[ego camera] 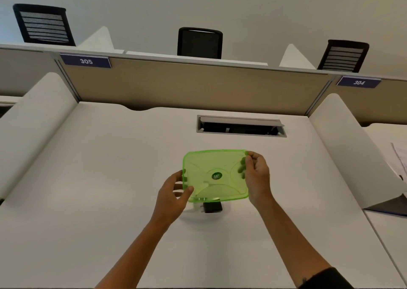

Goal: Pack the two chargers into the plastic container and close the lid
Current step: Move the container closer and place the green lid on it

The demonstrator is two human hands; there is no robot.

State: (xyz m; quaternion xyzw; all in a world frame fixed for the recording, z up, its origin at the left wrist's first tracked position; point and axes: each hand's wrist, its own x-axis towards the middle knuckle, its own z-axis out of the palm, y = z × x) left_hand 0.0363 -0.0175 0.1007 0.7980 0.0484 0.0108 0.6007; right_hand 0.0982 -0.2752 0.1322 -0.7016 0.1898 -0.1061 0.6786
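A translucent green lid (214, 175) with a round logo in its middle is held over the desk, tilted toward me. My left hand (174, 197) grips its near left corner and my right hand (256, 176) grips its right edge. Below the lid's near edge I see a black charger (212, 207) and, beside it on the left, a pale object with prongs (198, 207), perhaps the second charger. They seem to lie inside a clear container, whose walls I can barely make out. The lid hides the rest.
The white desk (110, 178) has a cable slot (241, 126) behind the lid, a beige partition (187, 86) at the back and white dividers on both sides. Papers (400, 158) lie on the neighbouring desk at the right. Black chairs stand beyond the partition.
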